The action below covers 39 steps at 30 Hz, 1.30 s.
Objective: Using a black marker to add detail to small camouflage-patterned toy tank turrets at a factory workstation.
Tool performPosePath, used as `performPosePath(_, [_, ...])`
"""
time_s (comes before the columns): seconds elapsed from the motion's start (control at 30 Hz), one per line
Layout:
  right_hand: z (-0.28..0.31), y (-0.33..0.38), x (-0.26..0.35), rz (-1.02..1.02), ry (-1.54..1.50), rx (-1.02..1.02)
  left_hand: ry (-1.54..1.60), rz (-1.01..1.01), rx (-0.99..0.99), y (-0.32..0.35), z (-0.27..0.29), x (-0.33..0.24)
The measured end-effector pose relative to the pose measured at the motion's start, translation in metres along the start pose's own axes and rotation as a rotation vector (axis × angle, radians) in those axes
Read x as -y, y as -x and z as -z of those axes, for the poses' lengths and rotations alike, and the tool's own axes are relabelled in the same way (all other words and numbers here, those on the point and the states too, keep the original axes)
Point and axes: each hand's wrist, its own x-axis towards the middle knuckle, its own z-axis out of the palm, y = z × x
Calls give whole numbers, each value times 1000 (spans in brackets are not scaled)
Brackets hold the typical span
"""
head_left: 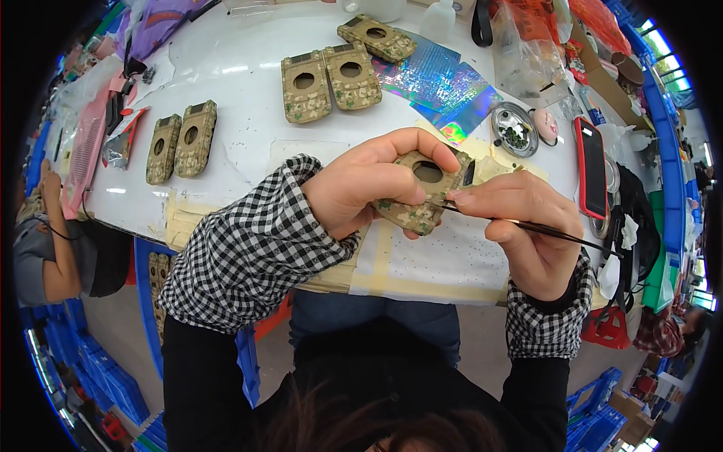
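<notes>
Blue bin point(143, 280): eight o'clock from the held hull point(414, 217); more camouflage hulls point(158, 275) inside, number unclear.
Left pair point(194, 157): two hulls side by side, between nine and ten o'clock.
Upper hulls point(354, 98): three, toward eleven o'clock.
Left hand point(365, 179): thumb and fingers closed round the held hull; a loosened thumb could let it twist under the tool.
Held hull: near the table's front edge, tilted in the left hand, its round hole uppermost; the rounded sides could make it roll in the grip.
White bottle point(438, 22): at twelve o'clock; contents cannot be told.
Metal dish point(497, 143): at two o'clock, round, with small dark green pieces point(514, 137); a sweep of the right wrist could tip it and scatter them.
Right hand point(526, 215): fingers pinched narrow on a thin dark tool point(553, 231), its tip at the hull; whether it grips a piece cannot be told. A slip could scratch the finish or jab the left thumb.
Red basket point(606, 329): at four o'clock, below the table edge; contents unclear.
</notes>
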Motion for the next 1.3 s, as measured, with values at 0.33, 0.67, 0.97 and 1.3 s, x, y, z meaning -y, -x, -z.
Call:
performPosePath(0.33, [0,-1,0,6,2,7,5,8,8,0,1,0])
performPosePath(0.67, [1,0,-2,18,3,-7,23,5,5,0,0,-1])
performPosePath(0.97, [0,0,-1,29,20,-11,-5,1,-22,2,-3,-1])
performPosePath(1.3, [-1,0,0,13,32,-14,-13,2,-26,2,-4,-2])
